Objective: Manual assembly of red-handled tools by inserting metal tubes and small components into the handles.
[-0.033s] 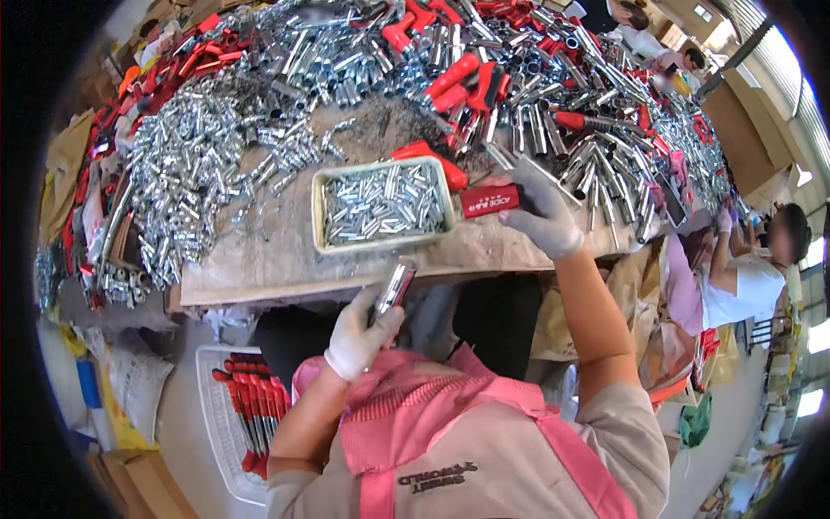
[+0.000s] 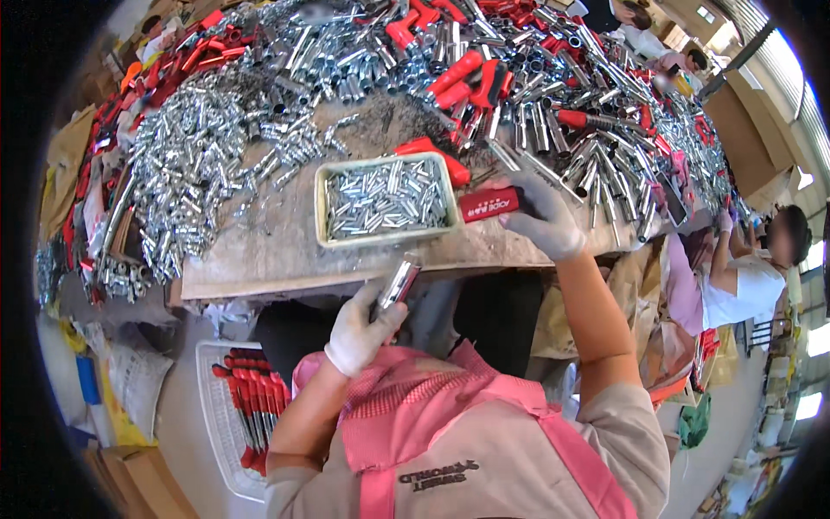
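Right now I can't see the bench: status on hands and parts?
Left hand holds metal tube. Right hand grips red handle beside tray. Nothing between them.

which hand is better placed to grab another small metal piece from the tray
Right. The right hand rests at the tray's edge, though it holds a red handle. The left hand is below the table with a metal tube.

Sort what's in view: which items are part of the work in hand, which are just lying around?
In hand:
- left hand gripping a shiny metal tube
- right hand on a red handle
- tray of small metal pieces between the hands

Lying about:
- heap of loose metal sockets
- white basket of red-handled tools on the floor
- cardboard box
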Available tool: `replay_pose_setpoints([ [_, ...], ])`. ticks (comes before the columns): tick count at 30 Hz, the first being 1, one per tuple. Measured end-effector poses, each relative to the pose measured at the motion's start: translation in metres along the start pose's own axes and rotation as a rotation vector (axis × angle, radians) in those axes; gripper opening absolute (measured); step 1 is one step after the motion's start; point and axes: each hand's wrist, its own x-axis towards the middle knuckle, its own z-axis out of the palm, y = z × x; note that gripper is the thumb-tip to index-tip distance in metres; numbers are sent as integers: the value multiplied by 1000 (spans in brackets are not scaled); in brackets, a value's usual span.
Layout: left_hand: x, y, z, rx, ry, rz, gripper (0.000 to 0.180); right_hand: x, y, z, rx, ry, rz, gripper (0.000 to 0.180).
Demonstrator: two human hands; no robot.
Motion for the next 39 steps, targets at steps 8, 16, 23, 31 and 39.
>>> replay_pose_setpoints([
  [8, -10, 8, 10, 256, -17, 194, 36, -32, 9, 109, 747, 76, 143, 51],
  [16, -14, 7, -11, 433, 16, 132, 44, -34, -14, 55, -445, -89, -44, 39],
  [23, -2, 8, 4, 871, -257, 77, 61, -45, -8, 109, -501, -486, -44, 32],
  [31, 0, -19, 13, -65, -39, -81, 42, 43, 62, -21, -1435, 68, -191, 27],
  [39, 4, -29, 6, 230, 25, 64, 51, 36, 5, -13, -349, 333, -122, 18],
])
